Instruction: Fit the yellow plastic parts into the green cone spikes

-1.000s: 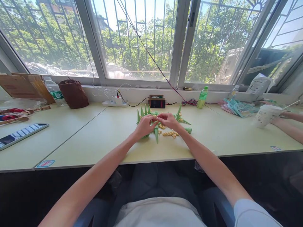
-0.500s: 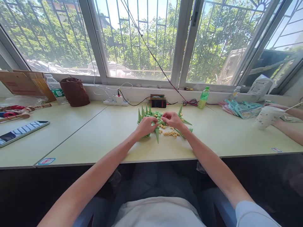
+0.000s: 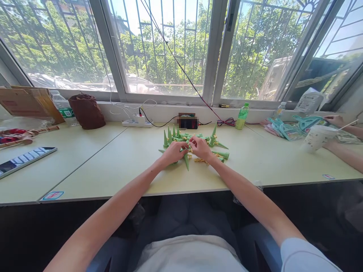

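Note:
My left hand [image 3: 174, 152] and my right hand [image 3: 200, 147] meet over a pile of small green plastic pieces [image 3: 195, 136] on the table. Both have bent fingers pinched close together; whatever is between the fingertips is too small to make out. Just below my left fingertips a green cone [image 3: 186, 162] points toward me; whether that hand grips it, I cannot tell. Several green cones [image 3: 165, 140] stand upright at the pile's left, and another upright cone [image 3: 213, 133] is at its right. Small yellow pieces [image 3: 200, 160] lie by my right wrist, near a green tube-like piece [image 3: 222, 155].
Behind the pile are a dark device [image 3: 188, 122] with cables and a green bottle [image 3: 242, 116]. A phone [image 3: 25, 160] and a brown bag [image 3: 87, 112] are at left. On the right, a co-worker's arms [image 3: 344, 151] reach in by a white cup [image 3: 319, 139] and teal pieces [image 3: 286, 128].
My right hand has come slightly left and down, nearer my left hand, showing more green pieces at right. The view has shifted slightly. At far right, the co-worker's hand has lifted a teal piece.

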Motion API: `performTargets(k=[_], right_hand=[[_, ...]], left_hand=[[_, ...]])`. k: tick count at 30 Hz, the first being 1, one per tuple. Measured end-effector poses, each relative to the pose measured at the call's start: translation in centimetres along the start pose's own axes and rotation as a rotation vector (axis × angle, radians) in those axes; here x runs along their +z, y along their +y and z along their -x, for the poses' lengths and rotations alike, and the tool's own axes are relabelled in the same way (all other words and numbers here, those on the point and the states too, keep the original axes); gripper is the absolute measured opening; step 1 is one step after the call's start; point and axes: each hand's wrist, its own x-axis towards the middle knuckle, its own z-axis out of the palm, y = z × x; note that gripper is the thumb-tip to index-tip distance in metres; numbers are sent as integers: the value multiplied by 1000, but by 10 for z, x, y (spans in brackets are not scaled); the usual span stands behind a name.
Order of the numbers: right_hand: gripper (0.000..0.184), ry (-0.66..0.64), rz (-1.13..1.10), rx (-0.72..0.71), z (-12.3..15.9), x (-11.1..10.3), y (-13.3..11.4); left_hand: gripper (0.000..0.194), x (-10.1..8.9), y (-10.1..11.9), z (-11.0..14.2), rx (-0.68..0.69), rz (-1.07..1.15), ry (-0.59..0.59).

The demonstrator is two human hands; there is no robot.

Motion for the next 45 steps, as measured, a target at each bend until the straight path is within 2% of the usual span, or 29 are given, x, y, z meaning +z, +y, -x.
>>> performTargets(k=[9,18,32,39,45], right_hand=[[18,26,-32,18,-1,-2,0],[21,6,-31,44,-2,-6,2],[22,-31,-111,-23,-2,-2,1],[16,-51,-125,33,-4,-3,3],[21,-81,-162,30,-5,-4,7]], left_hand=[[20,-3,4,-1,-88,53,99],[18,-3,1,-4,-192,53,264],[17,1,-2,-4,-172,104,261],[20,1,0,-4,-199,129,249],[19,1,-2,-4,-198,146,247]])
